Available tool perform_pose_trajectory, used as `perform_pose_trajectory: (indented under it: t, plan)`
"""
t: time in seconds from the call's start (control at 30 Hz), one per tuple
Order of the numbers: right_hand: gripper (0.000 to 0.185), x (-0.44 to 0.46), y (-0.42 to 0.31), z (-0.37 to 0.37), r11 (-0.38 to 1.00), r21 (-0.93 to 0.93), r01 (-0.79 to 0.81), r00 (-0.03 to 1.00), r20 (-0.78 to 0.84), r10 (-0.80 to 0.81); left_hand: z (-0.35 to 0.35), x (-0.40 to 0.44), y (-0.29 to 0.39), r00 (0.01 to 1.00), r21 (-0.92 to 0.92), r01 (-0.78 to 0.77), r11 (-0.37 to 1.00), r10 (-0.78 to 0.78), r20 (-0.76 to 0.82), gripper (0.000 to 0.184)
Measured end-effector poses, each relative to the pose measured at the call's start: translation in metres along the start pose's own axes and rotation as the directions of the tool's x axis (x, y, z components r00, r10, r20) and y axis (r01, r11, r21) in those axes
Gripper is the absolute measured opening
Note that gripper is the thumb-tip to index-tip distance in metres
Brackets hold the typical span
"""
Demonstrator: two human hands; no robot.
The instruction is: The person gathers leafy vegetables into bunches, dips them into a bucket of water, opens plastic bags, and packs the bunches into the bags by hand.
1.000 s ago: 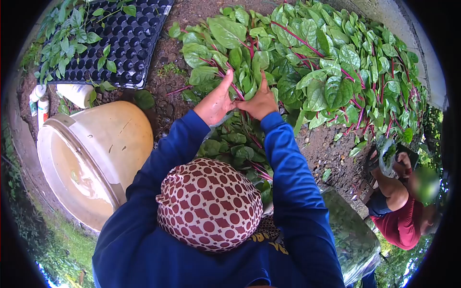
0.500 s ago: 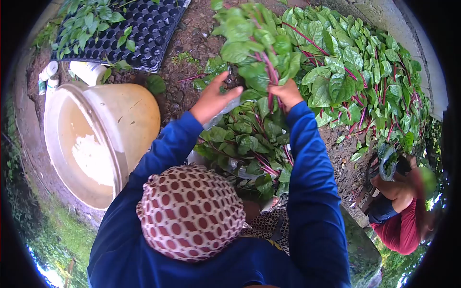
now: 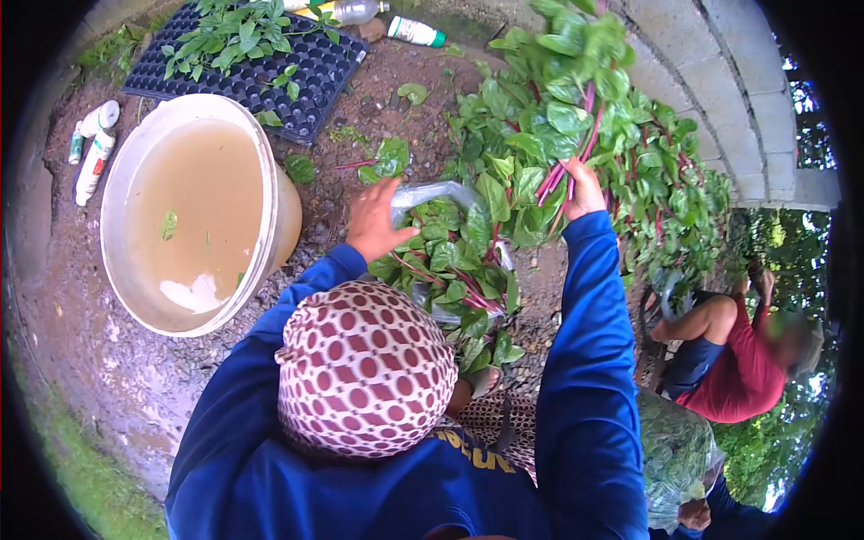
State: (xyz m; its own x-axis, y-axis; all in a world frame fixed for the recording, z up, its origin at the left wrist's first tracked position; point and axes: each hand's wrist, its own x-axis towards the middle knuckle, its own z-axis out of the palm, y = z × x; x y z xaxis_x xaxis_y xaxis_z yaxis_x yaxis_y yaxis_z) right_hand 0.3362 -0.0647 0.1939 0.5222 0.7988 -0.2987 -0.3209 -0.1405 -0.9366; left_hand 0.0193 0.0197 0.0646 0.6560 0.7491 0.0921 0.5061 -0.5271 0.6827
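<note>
**Bunch [image 3: 569, 117] Held at Right, Plastic [image 3: 434, 192] Beside Open Left Hand [image 3: 376, 220]**

A bunch of leafy, red-stemmed greens is gripped low on its stems by the right hand [image 3: 583, 189], the fingers closed around them. Its long axis is angled from near left, where the bare stem ends are pointed, to far right, where the leaves are spread beyond the hand, above a larger pile [image 3: 670, 175].

Clear plastic is placed to the left of the bunch, between the two hands, with loose greens [image 3: 445, 247] gathered against it; whether they are fully enclosed cannot be told. By the left hand, held open and empty, the plastic's left edge is closely approached; contact cannot be confirmed. The stem ends, rather than the leaves, are turned toward the plastic, which is set nearer the left hand. Farther left, a bucket [image 3: 288, 207] is filled with murky water.
</note>
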Motion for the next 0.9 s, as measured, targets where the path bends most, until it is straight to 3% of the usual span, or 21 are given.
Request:
perform_pose_trajectory:
  t: [0.03,0.1,0.17,0.23,0.3,0.43,0.5,0.53,0.63,0.67,0.77,0.8,0.83,0.9]
  plan:
    - [0.011,-0.003,-0.003,0.001,0.998,0.054,0.016,1.000,-0.016,-0.015,-0.005,0.008,0.015,0.990,-0.067,-0.112,0.991,0.105,-0.097,0.089]
    - [0.012,-0.009,-0.003,0.001,0.997,0.081,0.006,0.999,0.053,-0.010,-0.010,0.023,0.056,0.961,-0.271,-0.264,0.926,0.231,-0.150,0.091]
    - [0.012,-0.018,0.000,0.014,0.996,0.089,-0.002,0.998,0.055,-0.002,-0.015,0.033,0.089,0.946,-0.584,0.050,0.810,0.150,0.289,0.078]
    - [0.013,-0.018,0.016,0.021,0.987,0.156,0.044,0.999,-0.009,-0.043,0.010,0.041,0.093,0.936,-0.583,-0.119,0.803,0.286,0.203,0.041]
    - [0.016,-0.026,0.020,0.022,0.970,0.231,0.068,0.995,0.061,-0.084,0.025,0.040,0.093,0.858,-0.661,0.222,0.717,0.180,0.482,0.032]
    - [0.025,-0.045,-0.004,0.013,0.967,0.141,0.213,0.977,-0.060,-0.206,0.015,0.024,0.084,0.840,-0.820,0.247,0.517,0.308,0.447,0.027]
    - [0.025,-0.046,-0.022,-0.014,0.943,0.214,0.253,0.964,-0.141,-0.226,0.017,0.015,0.075,0.826,-0.896,0.261,0.359,0.398,0.400,0.022]
    - [0.035,-0.040,-0.031,-0.049,0.937,0.196,0.289,0.957,-0.019,-0.291,0.012,0.017,0.074,0.810,-0.915,0.269,0.299,0.444,0.383,0.022]
    - [0.035,-0.067,-0.079,-0.044,0.871,0.240,0.429,0.904,-0.109,-0.414,0.025,0.022,0.069,0.820,-0.831,0.547,-0.101,0.264,0.508,0.024]
    - [0.033,-0.077,-0.090,-0.041,0.865,0.235,0.443,0.895,-0.179,-0.409,0.043,0.025,0.055,0.802,-0.792,0.586,-0.169,0.262,0.537,0.029]
    - [0.030,-0.085,-0.099,-0.088,0.885,0.192,0.424,0.901,-0.189,-0.391,0.094,0.021,0.021,0.713,-0.709,0.701,-0.079,0.026,0.701,0.031]
    - [0.028,-0.088,-0.099,-0.100,0.910,0.189,0.370,0.929,-0.108,-0.355,0.108,0.015,0.009,0.642,-0.643,0.766,-0.012,-0.035,0.766,0.033]
    - [0.027,-0.093,-0.099,-0.109,0.932,0.186,0.312,0.949,-0.017,-0.314,0.107,0.007,0.011,0.625,-0.629,0.777,-0.022,-0.094,0.775,0.035]
    - [0.036,-0.106,-0.101,-0.068,0.961,0.106,0.256,0.966,-0.078,-0.248,0.093,-0.004,0.017,0.670,-0.669,0.742,0.046,-0.057,0.740,0.044]
